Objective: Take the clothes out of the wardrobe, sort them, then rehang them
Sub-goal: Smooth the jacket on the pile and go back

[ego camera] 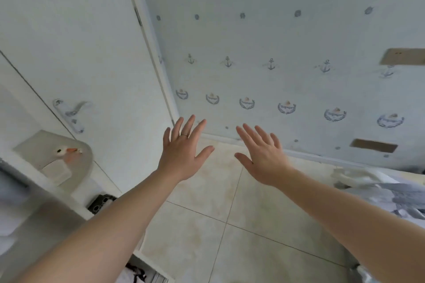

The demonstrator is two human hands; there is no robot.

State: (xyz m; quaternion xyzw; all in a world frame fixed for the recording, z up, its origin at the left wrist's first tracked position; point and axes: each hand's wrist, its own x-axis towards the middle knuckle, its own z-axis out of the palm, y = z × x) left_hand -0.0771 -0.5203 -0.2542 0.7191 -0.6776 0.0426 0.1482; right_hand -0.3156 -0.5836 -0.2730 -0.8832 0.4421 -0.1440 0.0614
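My left hand [184, 150] and my right hand [262, 156] are stretched out in front of me, side by side over the tiled floor, palms down. The fingers of both are spread and neither holds anything. A ring sits on one finger of my left hand. At the far left edge a white shelf unit [20, 202] shows folded pale fabric; whether it is the wardrobe I cannot tell. Dark-and-white cloth [138, 273] lies low under my left forearm. No hanger is in view.
A white door [76, 53] with a metal handle [69, 114] stands left. Anchor-patterned wallpaper [276, 64] covers the wall ahead. A grey switch cover with a goose face [62, 156] is at the left. A rumpled grey-white bed cover [379, 190] lies right. Beige floor tiles [207, 225] lie below.
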